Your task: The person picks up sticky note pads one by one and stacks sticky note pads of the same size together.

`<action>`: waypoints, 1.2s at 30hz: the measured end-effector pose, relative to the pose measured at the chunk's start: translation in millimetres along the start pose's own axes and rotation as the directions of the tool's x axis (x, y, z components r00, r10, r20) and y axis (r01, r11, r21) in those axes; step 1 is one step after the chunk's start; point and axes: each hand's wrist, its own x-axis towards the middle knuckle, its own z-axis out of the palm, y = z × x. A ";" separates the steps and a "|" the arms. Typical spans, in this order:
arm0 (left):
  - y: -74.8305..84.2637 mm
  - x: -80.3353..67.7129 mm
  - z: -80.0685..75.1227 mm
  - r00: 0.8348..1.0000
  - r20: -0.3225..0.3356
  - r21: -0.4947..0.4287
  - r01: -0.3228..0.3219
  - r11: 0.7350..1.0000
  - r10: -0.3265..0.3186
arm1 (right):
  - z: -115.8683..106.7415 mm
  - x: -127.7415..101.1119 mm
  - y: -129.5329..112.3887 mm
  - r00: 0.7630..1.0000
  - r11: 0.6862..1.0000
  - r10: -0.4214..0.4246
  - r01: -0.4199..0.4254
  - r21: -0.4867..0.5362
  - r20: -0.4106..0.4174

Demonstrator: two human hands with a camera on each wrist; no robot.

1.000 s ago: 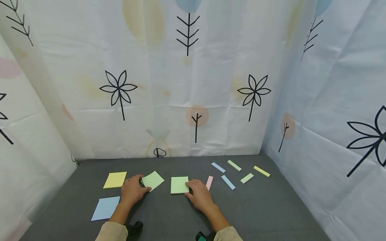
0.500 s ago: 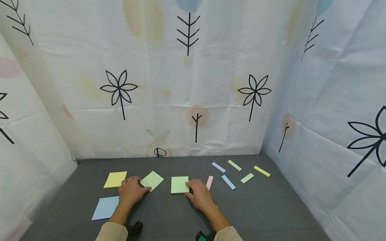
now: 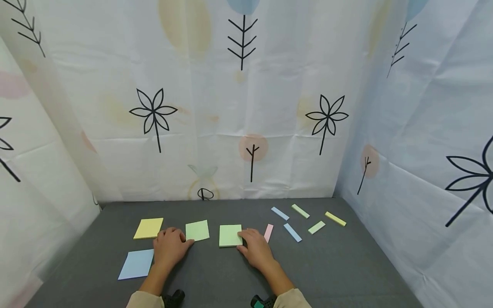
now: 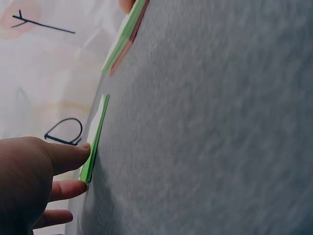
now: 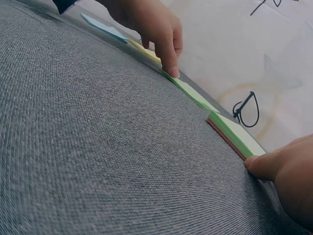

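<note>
My left hand lies low on the grey table, its thumb tip against the near left corner of a light green sticky pad. The left wrist view shows the thumb pressing that pad's edge. My right hand rests beside a second green pad, fingertips on its right edge. In the right wrist view my thumb touches this pad, which has a reddish underside. Neither hand grips anything.
A yellow pad and a blue pad lie left of my left hand. A pink strip, two blue strips, green strips and a yellow strip are scattered to the right. Patterned curtains enclose the table.
The light green pad under my left thumb has turned from a tilted, diamond-like lie to square with the other pads. The right hand and its pad have stayed put.
</note>
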 end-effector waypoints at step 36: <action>-17.4 31.7 12.9 0.889 0.055 -0.084 -0.450 0.889 0.455 | 1.4 0.8 2.3 1.000 1.000 0.003 -0.003 -0.002 -0.006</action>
